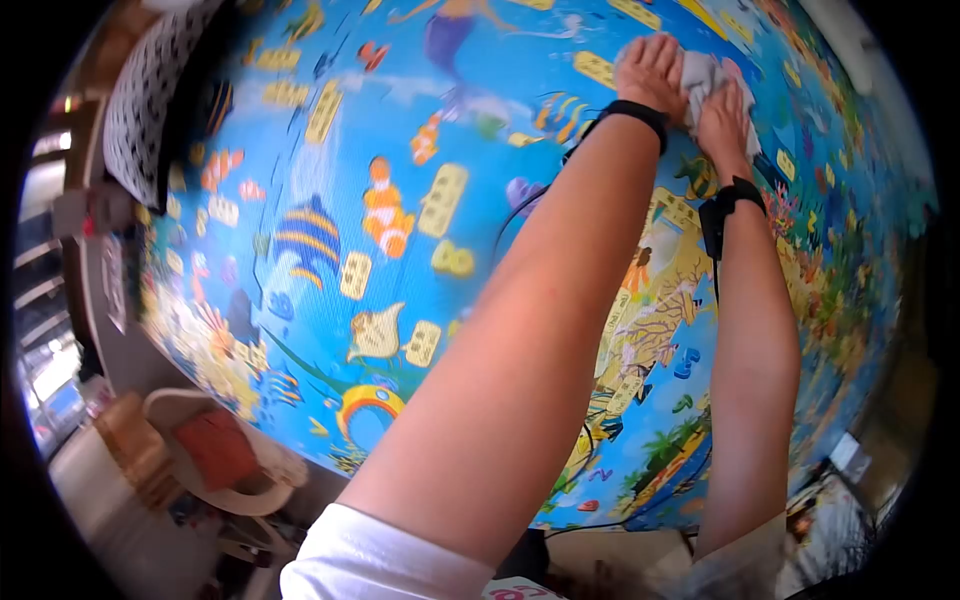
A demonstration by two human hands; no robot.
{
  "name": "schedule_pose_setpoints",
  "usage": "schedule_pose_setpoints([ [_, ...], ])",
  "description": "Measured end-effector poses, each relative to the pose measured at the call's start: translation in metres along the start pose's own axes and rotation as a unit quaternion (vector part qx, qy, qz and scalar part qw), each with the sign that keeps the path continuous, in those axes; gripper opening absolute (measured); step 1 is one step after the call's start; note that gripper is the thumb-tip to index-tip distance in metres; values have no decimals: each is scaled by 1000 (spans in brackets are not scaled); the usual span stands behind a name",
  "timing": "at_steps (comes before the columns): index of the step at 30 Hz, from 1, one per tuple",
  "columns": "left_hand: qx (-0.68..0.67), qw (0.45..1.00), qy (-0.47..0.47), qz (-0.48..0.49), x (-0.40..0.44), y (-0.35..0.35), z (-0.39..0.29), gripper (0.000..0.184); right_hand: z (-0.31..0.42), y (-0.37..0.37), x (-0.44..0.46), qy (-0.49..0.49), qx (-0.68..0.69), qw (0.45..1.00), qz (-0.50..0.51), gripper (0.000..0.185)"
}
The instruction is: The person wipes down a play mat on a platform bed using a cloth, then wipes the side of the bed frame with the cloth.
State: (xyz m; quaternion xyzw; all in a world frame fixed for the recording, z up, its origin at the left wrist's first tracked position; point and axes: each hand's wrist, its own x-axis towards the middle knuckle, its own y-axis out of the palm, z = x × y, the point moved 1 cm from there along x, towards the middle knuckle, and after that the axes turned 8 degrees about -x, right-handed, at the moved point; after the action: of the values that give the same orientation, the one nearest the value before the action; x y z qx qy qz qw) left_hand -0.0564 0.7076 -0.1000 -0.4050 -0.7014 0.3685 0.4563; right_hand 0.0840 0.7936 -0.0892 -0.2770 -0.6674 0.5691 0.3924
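Note:
A grey-white cloth (pixel 703 72) lies bunched on a blue mat (pixel 480 290) printed with sea animals and yellow labels. My left hand (pixel 652 75) presses down on the cloth's left side, its fingers bent over it. Just to the right, my right hand (pixel 725 125) holds the cloth's lower right part against the mat. Both arms reach far forward, and each wrist wears a black strap with a thin cable. Under the palms the cloth is hidden.
A white perforated basket-like thing (pixel 150 110) stands at the upper left edge. At the lower left is a pale chair (pixel 175 400) with a reddish item (pixel 220 448) on it, beside a brown box-like thing (pixel 135 445). A black cable runs along the mat's near edge.

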Motion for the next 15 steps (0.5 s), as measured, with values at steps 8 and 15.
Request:
schedule_pose_setpoints([
  [8, -14, 997, -53, 61, -108, -77, 24, 70, 26, -3, -79, -36, -82, 996, 24, 65],
  [15, -32, 992, -85, 83, -212, -128, 28, 71, 100, -60, -192, -28, -31, 997, 59, 66],
])
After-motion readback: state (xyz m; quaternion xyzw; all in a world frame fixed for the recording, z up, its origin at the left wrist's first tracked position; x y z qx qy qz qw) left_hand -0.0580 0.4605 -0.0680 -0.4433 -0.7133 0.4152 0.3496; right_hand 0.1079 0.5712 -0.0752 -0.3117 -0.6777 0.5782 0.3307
